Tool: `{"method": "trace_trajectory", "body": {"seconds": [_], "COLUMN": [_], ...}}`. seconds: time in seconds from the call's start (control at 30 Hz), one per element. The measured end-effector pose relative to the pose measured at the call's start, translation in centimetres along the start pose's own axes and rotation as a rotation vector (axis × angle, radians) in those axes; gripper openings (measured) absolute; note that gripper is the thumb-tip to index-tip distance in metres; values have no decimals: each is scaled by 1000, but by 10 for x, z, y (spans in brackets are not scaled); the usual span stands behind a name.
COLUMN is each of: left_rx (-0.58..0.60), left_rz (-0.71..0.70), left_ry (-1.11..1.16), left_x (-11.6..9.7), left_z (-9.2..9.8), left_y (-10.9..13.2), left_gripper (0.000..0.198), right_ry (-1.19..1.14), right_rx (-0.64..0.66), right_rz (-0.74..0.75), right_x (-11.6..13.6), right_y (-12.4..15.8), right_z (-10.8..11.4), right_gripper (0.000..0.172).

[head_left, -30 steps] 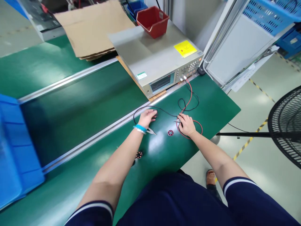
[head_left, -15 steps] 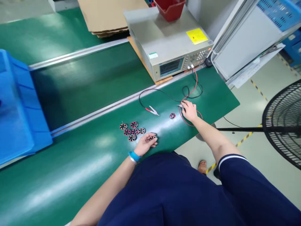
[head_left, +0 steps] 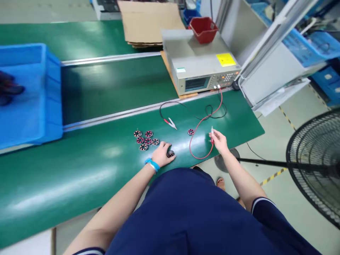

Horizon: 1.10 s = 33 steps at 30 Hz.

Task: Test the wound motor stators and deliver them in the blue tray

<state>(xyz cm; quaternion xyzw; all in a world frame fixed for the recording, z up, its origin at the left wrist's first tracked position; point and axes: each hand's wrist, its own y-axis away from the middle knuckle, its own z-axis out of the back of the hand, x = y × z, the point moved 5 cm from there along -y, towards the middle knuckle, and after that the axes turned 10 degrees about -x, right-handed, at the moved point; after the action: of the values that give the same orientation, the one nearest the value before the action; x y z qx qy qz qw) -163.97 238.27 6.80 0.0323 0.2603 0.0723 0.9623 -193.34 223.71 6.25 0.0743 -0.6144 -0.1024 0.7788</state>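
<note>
My left hand (head_left: 162, 154) is closed around a small round motor stator (head_left: 170, 153) near the front edge of the green bench. Just left of that hand lies a loose cluster of several stators (head_left: 143, 141) with red and copper windings. In my right hand (head_left: 219, 141) a test clip (head_left: 211, 134) on a red lead is pinched, its metal tip pointing away from me. A single stator (head_left: 191, 132) rests between the hands, beside the looping red lead (head_left: 198, 156). Another test clip (head_left: 170, 123), on a black lead, lies on the bench with its jaws apart.
A grey bench meter (head_left: 199, 72) with a screen stands behind, a red bin (head_left: 204, 31) on top. On the left is a blue crate (head_left: 50, 99). Flattened cardboard (head_left: 151, 23) lies at the back. A black fan (head_left: 316, 163) stands at the right.
My right hand has lifted the red-lead clip and turned its tip away from me, bringing the lead into a loop. The left hand still has the stator, now tipped. The view has shifted.
</note>
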Motion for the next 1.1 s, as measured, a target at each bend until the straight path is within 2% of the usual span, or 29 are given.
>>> {"method": "trace_trajectory", "body": {"seconds": [0.1, 0.2, 0.27, 0.37, 0.47, 0.53, 0.63, 0.7, 0.77, 0.87, 0.93, 0.97, 1.03, 1.1], "left_rx": [8, 64, 51, -72, -249, -329, -413, -428, -392, -385, -427, -442, -439, -417], "left_rz": [75, 107, 109, 145, 380, 525, 642, 660, 597, 518, 570, 605, 639, 620], "left_ry": [-8, 71, 104, 25, -96, -122, -95, -43, 31, 109, 122, 117, 96, 80], "left_x": [-5, -5, -2, 0, 3, 2, 3, 5, 5, 4, 6, 7, 6, 4], "left_z": [-12, -16, -9, 9, 19, 13, -4, -14, -20, -22, -23, -24, -29, -35], "left_y": [-7, -21, -27, -23, -5, 5, 8, 5, 3, 9, 16, 18, 19, 15], "left_gripper": [36, 50, 60, 70, 83, 79, 58, 42, 32, 49, 59, 57, 42, 26], "right_ry": [-81, -65, -38, -9, 11, 16, -8, -40, -67, -75, -38, -8, 32, 40], "right_rx": [-36, -20, -8, 17, 41, 41, 62, 139, 278, 543, 697, 761, 869, 937], "right_rz": [-64, -66, -75, -91, -46, -5, 21, -12, -85, -159, -120, -75, 26, 104], "right_x": [-6, -10, -14, -21, -24, -22, -11, -3, 3, 9, 12, 13, 17, 19], "right_y": [-16, -35, -43, -47, -45, -43, -39, -31, -18, 11, 31, 40, 56, 66], "right_z": [31, 61, 77, 88, 92, 94, 89, 75, 48, -13, -59, -82, -124, -156], "right_gripper": [63, 59, 59, 60, 58, 57, 57, 58, 57, 51, 48, 47, 46, 46]}}
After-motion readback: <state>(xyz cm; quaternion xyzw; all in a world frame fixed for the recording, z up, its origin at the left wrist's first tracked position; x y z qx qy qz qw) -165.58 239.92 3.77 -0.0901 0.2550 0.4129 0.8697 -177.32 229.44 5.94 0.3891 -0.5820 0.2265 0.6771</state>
